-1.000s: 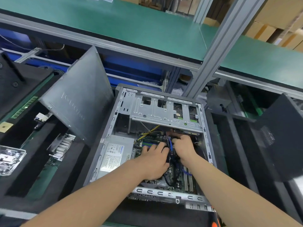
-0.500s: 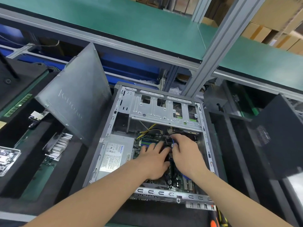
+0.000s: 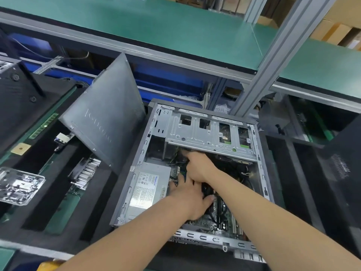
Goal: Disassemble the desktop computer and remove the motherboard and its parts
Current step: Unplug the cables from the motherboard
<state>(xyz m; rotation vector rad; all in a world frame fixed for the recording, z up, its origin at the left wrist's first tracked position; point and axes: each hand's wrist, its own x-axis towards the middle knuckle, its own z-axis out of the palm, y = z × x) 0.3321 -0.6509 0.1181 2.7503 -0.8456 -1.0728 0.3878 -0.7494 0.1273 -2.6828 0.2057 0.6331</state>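
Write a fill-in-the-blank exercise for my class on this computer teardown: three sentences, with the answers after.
1. The left hand and the right hand are both ____ the open computer case.
2. The shelf above the bench has a ____ top.
3. The silver box with a printed label, beside the left hand, is the power ____.
Answers: inside; green; supply.

One head cam only, wide-angle, looking fwd & down, close above the open PC case (image 3: 260, 167).
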